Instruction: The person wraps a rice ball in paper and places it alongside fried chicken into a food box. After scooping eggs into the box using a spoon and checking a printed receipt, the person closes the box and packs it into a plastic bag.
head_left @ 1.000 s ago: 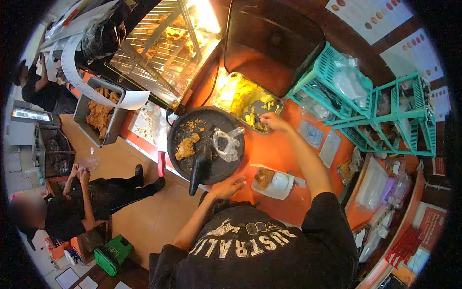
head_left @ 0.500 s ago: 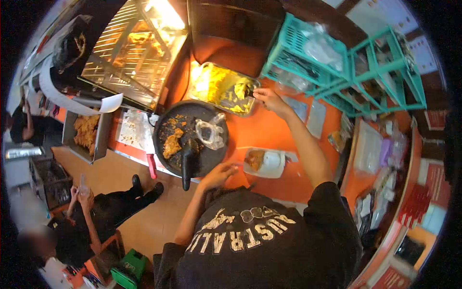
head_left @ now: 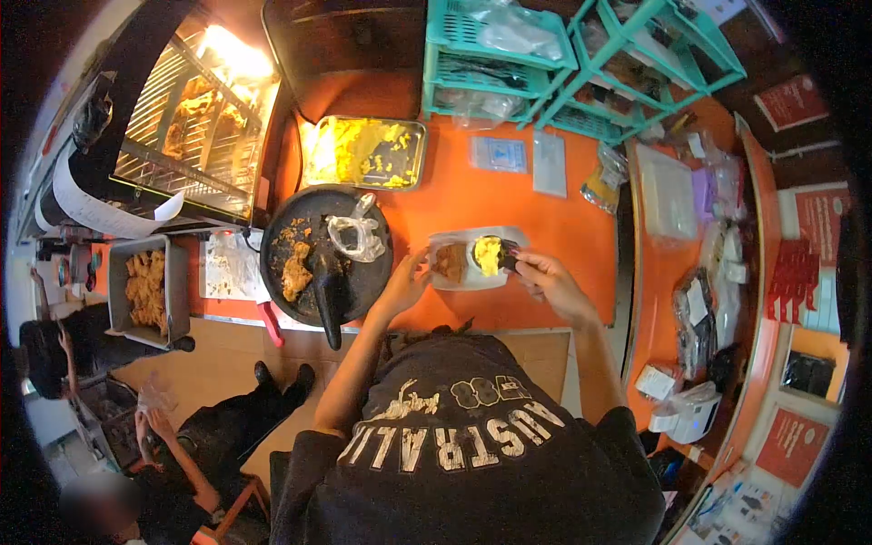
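A white takeaway box [head_left: 440, 277] sits on the orange counter with brown fried food in its left part. My right hand [head_left: 543, 280] is closed on a dark spoon [head_left: 509, 256] that bears yellow food [head_left: 489, 254] over the right part of the box. At the box's left edge is my left hand [head_left: 409, 280], its fingers apart; whether they touch the box is unclear. Behind and to the left stands a metal tray [head_left: 416, 173] of yellow food. The round dark stone plate [head_left: 377, 295] holds a fried piece, crumbs, a black pestle and a crumpled plastic bag.
A lit glass cabinet [head_left: 191, 118] with fried food stands at the back left. Below it is a grey bin [head_left: 177, 313] of fried pieces. A red-handled knife [head_left: 271, 325] lies near the counter edge. Green racks [head_left: 445, 64] stand behind. Another person sits at the lower left.
My right hand has moved from the yellow food tray to the box, bringing the spoon with yellow food. My left hand has come up beside the box. The camera view has shifted.
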Available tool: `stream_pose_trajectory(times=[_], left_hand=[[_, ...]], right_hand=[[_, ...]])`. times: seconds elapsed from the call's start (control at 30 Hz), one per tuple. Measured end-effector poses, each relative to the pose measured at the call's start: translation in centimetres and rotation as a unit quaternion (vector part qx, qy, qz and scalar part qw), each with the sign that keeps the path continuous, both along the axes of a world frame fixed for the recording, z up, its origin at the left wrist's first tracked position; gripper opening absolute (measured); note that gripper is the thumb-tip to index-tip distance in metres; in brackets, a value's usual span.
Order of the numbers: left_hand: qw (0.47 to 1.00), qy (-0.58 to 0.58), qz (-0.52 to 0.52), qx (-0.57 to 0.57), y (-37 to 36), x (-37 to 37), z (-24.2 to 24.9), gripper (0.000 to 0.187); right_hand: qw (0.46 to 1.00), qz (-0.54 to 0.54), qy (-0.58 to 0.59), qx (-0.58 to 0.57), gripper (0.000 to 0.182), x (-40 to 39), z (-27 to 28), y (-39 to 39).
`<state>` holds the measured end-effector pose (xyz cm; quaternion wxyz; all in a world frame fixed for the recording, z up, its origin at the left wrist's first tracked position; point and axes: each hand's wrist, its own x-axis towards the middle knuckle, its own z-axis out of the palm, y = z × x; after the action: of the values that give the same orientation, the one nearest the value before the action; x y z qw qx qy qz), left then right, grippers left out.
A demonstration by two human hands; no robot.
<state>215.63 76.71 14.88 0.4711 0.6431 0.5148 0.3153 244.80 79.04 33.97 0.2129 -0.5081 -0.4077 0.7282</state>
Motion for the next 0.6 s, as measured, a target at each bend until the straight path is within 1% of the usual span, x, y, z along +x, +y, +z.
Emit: stream_pose_trajectory(times=[0.03, 0.1, 0.13, 0.17, 0.2, 0.23, 0.27, 0.33, 0.37, 0.4, 0.43, 0.5, 0.53, 0.57, 0.6], left_hand=[[1.0, 0.001, -0.006, 0.0, -0.4, 0.4, -1.5, 0.052], [0.993, 0.088, 0.043, 0.065, -1.3, 1.1, -3.4, 0.059], [0.993, 0.089, 0.038, 0.066, -1.6, 1.5, -2.7, 0.059], [0.996, 0.057, 0.057, 0.04, -1.8, 1.8, -1.9, 0.062], [0.997, 0.025, 0.077, 0.015, -1.9, 2.0, -1.3, 0.064], [0.997, 0.022, 0.072, -0.031, -1.9, 2.1, -1.5, 0.067], [0.997, 0.022, 0.07, -0.029, -1.7, 2.3, -1.7, 0.067], [0.995, -0.031, 0.08, -0.057, -1.7, 2.7, -2.1, 0.067], [0.995, -0.031, 0.079, -0.057, -1.7, 2.9, -2.3, 0.067], [0.996, -0.01, 0.085, -0.029, -1.7, 2.9, -2.6, 0.068], [0.996, 0.012, 0.091, -0.001, -1.8, 3.0, -2.9, 0.069], [0.997, -0.004, 0.083, -0.001, -1.8, 2.9, -3.3, 0.069], [0.997, -0.021, 0.075, 0.0, -1.8, 2.8, -3.4, 0.069], [0.997, -0.02, 0.077, 0.0, -1.8, 2.8, -3.5, 0.069], [0.996, -0.048, 0.073, -0.034, -1.7, 2.7, -3.6, 0.067]], right_hand=[[0.999, -0.025, -0.018, -0.021, 0.02, 0.4, -1.6, -0.9], [0.999, -0.044, -0.012, -0.027, 0.018, 1.0, -5.2, -2.2], [0.998, -0.057, -0.008, -0.032, 0.017, 1.1, -6.5, -2.8], [0.995, -0.086, -0.035, -0.045, 0.018, 1.1, -7.7, -3.4], [0.994, -0.09, -0.034, -0.043, 0.018, 1.3, -9.1, -4.0], [0.993, -0.102, -0.049, -0.032, 0.019, 1.4, -10.8, -4.4], [0.991, -0.114, -0.064, -0.021, 0.02, 1.6, -12.5, -4.8], [0.99, -0.122, -0.068, -0.018, 0.023, 1.8, -14.8, -5.3], [0.986, -0.149, -0.073, -0.005, 0.024, 1.4, -15.6, -5.5], [0.981, -0.176, -0.078, 0.008, 0.025, 1.0, -16.3, -5.6], [0.981, -0.176, -0.077, 0.008, 0.025, 0.8, -17.3, -5.5], [0.978, -0.189, -0.044, 0.071, 0.027, 0.2, -18.8, -5.2], [0.979, -0.188, -0.043, 0.071, 0.027, 0.1, -19.2, -4.8], [0.976, -0.144, -0.099, 0.128, 0.025, 0.1, -19.7, -4.4], [0.966, -0.099, -0.154, 0.184, 0.025, 0.0, -20.0, -3.9]])
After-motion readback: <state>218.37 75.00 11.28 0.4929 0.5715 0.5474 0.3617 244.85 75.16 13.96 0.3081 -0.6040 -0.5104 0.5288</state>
